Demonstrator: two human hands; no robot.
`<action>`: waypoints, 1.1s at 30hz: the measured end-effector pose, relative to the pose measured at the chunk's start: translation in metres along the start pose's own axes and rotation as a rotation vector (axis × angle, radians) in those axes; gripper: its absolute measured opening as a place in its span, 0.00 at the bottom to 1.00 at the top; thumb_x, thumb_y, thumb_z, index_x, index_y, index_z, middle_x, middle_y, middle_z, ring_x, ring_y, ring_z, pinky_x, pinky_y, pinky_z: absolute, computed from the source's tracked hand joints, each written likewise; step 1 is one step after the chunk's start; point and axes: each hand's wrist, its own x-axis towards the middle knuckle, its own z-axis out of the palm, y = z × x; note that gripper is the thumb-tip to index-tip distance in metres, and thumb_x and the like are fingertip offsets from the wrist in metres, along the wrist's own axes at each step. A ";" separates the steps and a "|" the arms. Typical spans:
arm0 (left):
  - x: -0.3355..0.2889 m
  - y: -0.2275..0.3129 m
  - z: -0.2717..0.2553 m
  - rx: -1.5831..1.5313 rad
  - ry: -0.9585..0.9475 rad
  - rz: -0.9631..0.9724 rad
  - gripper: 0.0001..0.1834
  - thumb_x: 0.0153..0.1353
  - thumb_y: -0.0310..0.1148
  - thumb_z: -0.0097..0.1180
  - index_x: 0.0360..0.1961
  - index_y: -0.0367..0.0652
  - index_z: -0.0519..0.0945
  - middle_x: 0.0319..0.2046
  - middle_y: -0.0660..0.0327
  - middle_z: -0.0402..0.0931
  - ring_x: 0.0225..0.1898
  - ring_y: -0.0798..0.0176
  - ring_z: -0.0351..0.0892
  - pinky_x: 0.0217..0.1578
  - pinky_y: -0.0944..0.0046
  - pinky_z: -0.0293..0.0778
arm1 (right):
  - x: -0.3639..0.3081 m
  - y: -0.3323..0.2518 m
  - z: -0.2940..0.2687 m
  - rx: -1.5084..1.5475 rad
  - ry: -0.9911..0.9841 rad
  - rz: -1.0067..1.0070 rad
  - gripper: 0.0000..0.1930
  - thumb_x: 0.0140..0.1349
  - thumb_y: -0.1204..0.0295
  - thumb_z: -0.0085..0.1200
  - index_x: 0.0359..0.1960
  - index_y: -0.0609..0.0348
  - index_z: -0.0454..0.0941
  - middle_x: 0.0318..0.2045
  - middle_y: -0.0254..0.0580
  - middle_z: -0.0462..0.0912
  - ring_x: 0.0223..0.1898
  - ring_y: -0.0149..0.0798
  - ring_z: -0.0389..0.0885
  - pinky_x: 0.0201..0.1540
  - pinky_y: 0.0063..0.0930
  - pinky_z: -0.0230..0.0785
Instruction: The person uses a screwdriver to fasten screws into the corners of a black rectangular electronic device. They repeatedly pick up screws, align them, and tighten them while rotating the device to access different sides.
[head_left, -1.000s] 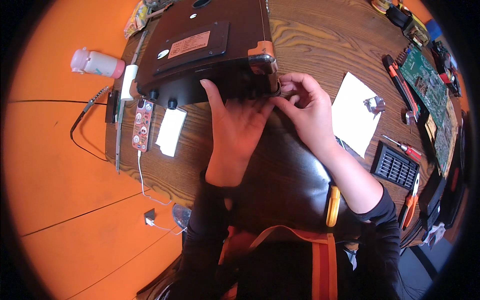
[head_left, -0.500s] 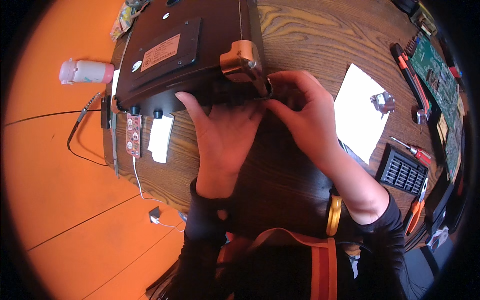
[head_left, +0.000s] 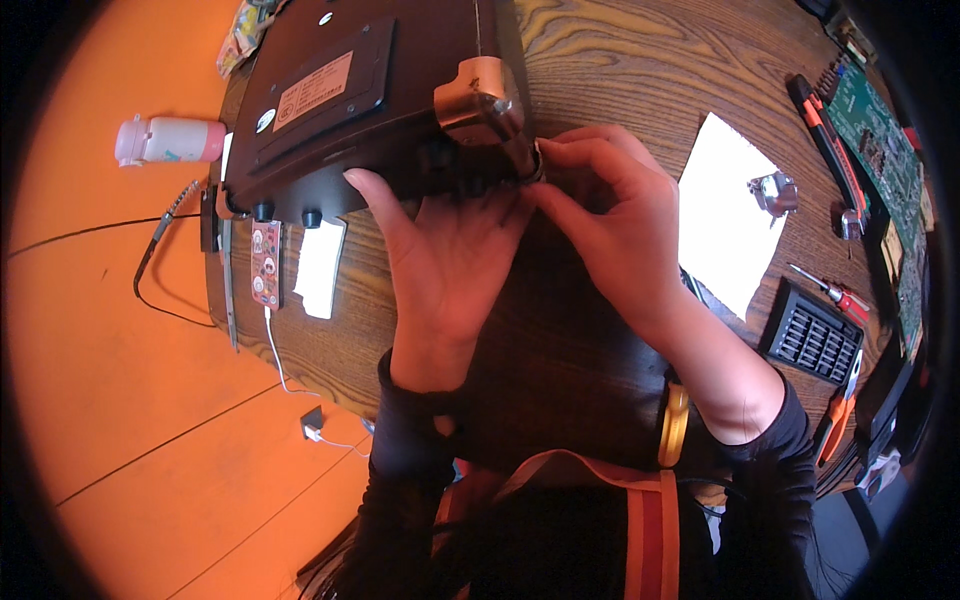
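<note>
At the near edge of the black device case (head_left: 380, 90), both hands meet on the wooden worktop (head_left: 620, 60). Left hand (head_left: 440, 270) lies flat, fingers spread against the case's front wall, gripping nothing. Right hand (head_left: 610, 220) pinches a small dark part just beside the metal corner bracket (head_left: 480, 100); the case stretches away up-left from both grips. Right of the right hand lies a white paper sheet (head_left: 720, 220), then a black bit tray (head_left: 815, 335) holding rows of bits.

A round wooden table (head_left: 620, 60) bears a black device (head_left: 370, 110), white paper (head_left: 725, 225) and screwdrivers (head_left: 832, 293).
</note>
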 end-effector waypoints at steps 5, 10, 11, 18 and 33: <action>-0.001 -0.004 -0.001 0.097 0.052 0.000 0.49 0.46 0.73 0.45 0.60 0.48 0.60 0.56 0.57 0.62 0.56 0.54 0.61 0.59 0.48 0.54 | -0.001 0.002 0.002 -0.046 0.023 -0.048 0.14 0.42 0.81 0.63 0.35 0.63 0.79 0.32 0.40 0.77 0.26 0.34 0.77 0.27 0.22 0.70; 0.001 -0.001 -0.007 0.050 -0.068 -0.072 0.50 0.45 0.70 0.52 0.60 0.46 0.58 0.57 0.49 0.60 0.58 0.48 0.58 0.59 0.45 0.52 | -0.001 0.007 0.004 -0.044 0.067 -0.114 0.14 0.43 0.82 0.62 0.35 0.63 0.79 0.32 0.40 0.77 0.26 0.34 0.77 0.28 0.22 0.70; 0.002 0.000 -0.007 0.009 -0.096 -0.103 0.50 0.45 0.70 0.51 0.60 0.46 0.58 0.57 0.49 0.60 0.58 0.48 0.58 0.59 0.44 0.53 | -0.001 0.007 0.003 -0.047 0.060 -0.108 0.14 0.43 0.82 0.62 0.35 0.63 0.79 0.32 0.40 0.77 0.26 0.34 0.78 0.28 0.22 0.70; 0.000 -0.008 0.002 0.249 -0.024 0.006 0.49 0.49 0.72 0.43 0.62 0.46 0.56 0.57 0.48 0.63 0.57 0.46 0.63 0.59 0.42 0.54 | -0.001 0.010 0.007 -0.018 0.050 -0.065 0.13 0.44 0.82 0.63 0.35 0.64 0.79 0.31 0.38 0.77 0.26 0.29 0.76 0.27 0.18 0.69; 0.005 -0.013 0.002 0.176 -0.127 0.057 0.49 0.51 0.69 0.45 0.63 0.42 0.53 0.61 0.49 0.54 0.65 0.47 0.50 0.63 0.45 0.49 | -0.004 0.007 0.009 0.109 -0.001 0.093 0.12 0.50 0.86 0.58 0.38 0.69 0.75 0.33 0.39 0.76 0.32 0.26 0.77 0.37 0.16 0.71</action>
